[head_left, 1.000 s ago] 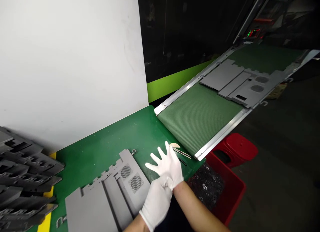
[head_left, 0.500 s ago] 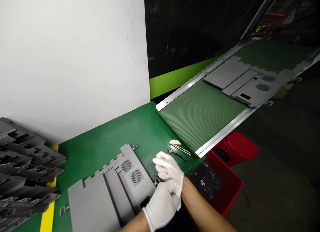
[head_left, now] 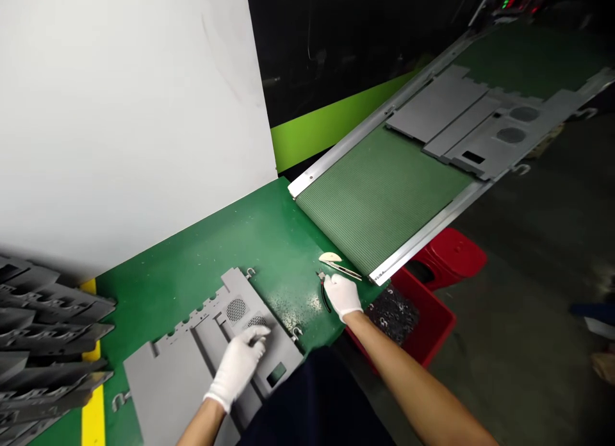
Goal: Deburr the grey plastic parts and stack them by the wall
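Note:
My gloved left hand (head_left: 237, 366) is over a grey plastic panel (head_left: 173, 382) with round speaker-like grilles, on the green table (head_left: 211, 241). Its fingers are loosely bent, with a gap between thumb and fingers and nothing visible in it. My gloved right hand (head_left: 343, 297), closed, is at the side cutters (head_left: 323, 292) near the table's right end. The fingers are on one handle, partly hiding the tool. Just beyond lie a white-handled blade (head_left: 343, 268) and a cream half-round piece (head_left: 329, 257).
A conveyor (head_left: 384, 196) slopes up at the right, carrying another grey panel (head_left: 446, 106). Red bins (head_left: 444, 318) stand below it. Stacked grey panels (head_left: 43, 350) are at the left. Metal hooks (head_left: 296, 332) lie at the panel's edges. A white wall (head_left: 125, 100) rises behind.
My hands were together at the right glove and have parted. The left went left over the panel; the right reached the side cutters, which have turned. The view has shifted.

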A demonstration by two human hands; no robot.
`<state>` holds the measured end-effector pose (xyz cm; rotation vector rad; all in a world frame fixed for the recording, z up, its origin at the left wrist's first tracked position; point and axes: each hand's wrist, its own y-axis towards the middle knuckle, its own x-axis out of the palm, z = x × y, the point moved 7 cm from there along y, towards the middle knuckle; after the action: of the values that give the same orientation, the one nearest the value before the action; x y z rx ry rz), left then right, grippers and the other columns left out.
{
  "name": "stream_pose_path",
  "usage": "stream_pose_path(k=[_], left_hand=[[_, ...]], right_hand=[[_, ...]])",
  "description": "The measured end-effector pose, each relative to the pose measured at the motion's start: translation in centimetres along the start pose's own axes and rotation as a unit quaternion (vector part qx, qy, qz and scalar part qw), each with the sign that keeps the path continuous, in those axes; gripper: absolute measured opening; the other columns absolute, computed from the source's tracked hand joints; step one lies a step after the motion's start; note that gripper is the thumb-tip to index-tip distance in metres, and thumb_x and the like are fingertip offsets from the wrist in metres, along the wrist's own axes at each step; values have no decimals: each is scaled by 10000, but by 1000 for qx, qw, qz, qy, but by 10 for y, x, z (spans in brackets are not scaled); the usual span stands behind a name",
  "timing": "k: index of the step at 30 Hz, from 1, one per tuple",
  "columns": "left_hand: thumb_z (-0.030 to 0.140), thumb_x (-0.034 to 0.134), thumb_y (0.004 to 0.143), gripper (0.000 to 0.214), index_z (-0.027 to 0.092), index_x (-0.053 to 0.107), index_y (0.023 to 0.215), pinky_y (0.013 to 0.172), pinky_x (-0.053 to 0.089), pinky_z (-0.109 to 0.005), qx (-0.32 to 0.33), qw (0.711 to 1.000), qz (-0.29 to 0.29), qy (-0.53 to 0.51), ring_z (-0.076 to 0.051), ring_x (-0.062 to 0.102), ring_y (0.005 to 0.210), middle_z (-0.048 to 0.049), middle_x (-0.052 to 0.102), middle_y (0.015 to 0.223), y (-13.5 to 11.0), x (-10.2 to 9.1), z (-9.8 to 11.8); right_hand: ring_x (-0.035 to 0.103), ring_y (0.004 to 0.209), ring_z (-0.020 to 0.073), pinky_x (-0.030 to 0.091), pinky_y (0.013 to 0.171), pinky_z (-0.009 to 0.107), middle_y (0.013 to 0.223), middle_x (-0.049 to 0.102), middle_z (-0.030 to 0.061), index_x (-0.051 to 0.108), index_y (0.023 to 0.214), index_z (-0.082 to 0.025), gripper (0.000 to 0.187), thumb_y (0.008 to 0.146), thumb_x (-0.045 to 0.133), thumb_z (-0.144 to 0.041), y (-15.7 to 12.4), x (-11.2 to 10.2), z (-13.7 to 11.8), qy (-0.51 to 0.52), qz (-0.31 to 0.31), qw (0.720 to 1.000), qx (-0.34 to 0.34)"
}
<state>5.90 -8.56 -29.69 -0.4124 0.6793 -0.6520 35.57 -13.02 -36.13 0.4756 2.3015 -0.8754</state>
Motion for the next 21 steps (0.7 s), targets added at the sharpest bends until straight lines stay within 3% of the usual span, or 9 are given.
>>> stream_pose_path(k=[2, 4, 6, 8, 10, 14, 18, 21], left_hand=[[244, 482, 848, 297, 169, 715, 1015, 1049, 489, -369, 27, 998, 20, 49, -232, 684, 1077, -76, 750, 1128, 12, 1, -7], [267, 462, 893, 303, 185, 720, 1031, 1032, 493, -348, 88, 989, 6, 116, -222, 682, 1050, -73, 748, 1119, 25, 16, 1], [303, 436, 942, 341, 187, 714, 1102, 1045, 468, -357, 150, 960, -50, 230, -236, 661, 1075, -97, 729, 1161, 37, 42, 15], [362, 422, 967, 381, 183, 706, 1145, 1082, 420, -397, 183, 914, -129, 339, -267, 647, 1094, -125, 721, 1159, 50, 69, 24], [448, 431, 960, 418, 178, 725, 1086, 1069, 418, -436, 182, 877, -200, 397, -300, 661, 1055, -144, 734, 1083, 64, 89, 26], [574, 459, 916, 496, 172, 749, 881, 953, 485, -434, 146, 844, -279, 434, -315, 697, 900, -153, 742, 887, 92, 107, 20], [633, 490, 874, 534, 170, 755, 880, 893, 503, -377, 105, 823, -313, 462, -270, 693, 811, -113, 722, 766, 110, 114, 14], [626, 518, 861, 528, 155, 754, 829, 875, 496, -365, 98, 816, -322, 470, -251, 683, 756, -111, 706, 707, 113, 121, 14]], right_hand=[[579, 1126, 363, 388, 959, 481, 1126, 643, 215, 646, 1055, -151, 370, 918, 531, -476, 6, 6, 9, -50, 21, 998, 19], [537, 1174, 374, 377, 969, 491, 1239, 584, 216, 587, 1200, -155, 545, 779, 713, -477, 7, 14, 12, -142, 34, 989, 0], [502, 1205, 366, 374, 973, 490, 1302, 528, 212, 509, 1314, -154, 733, 689, 794, -409, 5, 21, 13, -237, 36, 971, -20], [506, 1191, 347, 393, 951, 476, 1301, 511, 214, 486, 1331, -141, 729, 684, 786, -291, 3, 28, 16, -276, 24, 961, -14], [513, 1184, 343, 408, 935, 472, 1288, 511, 220, 504, 1296, -135, 660, 690, 759, -198, 4, 33, 19, -273, 14, 962, 2], [524, 1199, 341, 414, 945, 499, 1276, 539, 213, 526, 1274, -172, 535, 764, 686, -151, 16, 33, 22, -230, 5, 972, 40], [600, 1098, 339, 474, 848, 439, 1211, 593, 228, 613, 1132, -150, 417, 724, 695, -140, 23, 29, 34, -138, -36, 985, 95], [659, 942, 273, 492, 744, 351, 1022, 675, 159, 637, 1008, -170, 297, 713, 663, -159, -3, 31, 50, -27, -89, 990, 110]])
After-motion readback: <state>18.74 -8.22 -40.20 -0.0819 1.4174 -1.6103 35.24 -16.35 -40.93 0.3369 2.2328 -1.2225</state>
